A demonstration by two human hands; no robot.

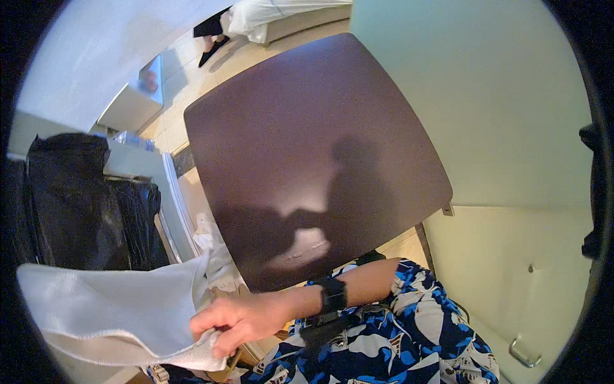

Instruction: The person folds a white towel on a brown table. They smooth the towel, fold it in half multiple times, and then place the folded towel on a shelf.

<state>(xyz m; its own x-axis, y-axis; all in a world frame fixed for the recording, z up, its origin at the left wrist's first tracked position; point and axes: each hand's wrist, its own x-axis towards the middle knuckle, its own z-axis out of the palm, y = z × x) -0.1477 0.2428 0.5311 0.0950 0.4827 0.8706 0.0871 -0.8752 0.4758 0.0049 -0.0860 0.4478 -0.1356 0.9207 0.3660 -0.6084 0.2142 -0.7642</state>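
Observation:
My right hand [230,324], with a dark watch on its wrist, reaches leftward across my body. Its fingers and thumb pinch the gathered corner of a white textured cloth [110,297]. The cloth spreads out from them to the left edge of the view, with a raised hem along its lower side. My left hand is out of view. Before me stands a dark brown tabletop [297,129] with rounded corners, bearing my shadow and a bright reflection. Below my forearm shows my blue, white and black patterned clothing [360,350].
Black plastic bags [72,206] stand at the left. Crumpled white material [213,254] lies beside the table's left edge. A white box-shaped unit [129,108] stands beyond. Another person's dark shoe [213,52] shows near a white-covered piece of furniture [288,14]. A pale panel with a metal handle [525,355] borders the right.

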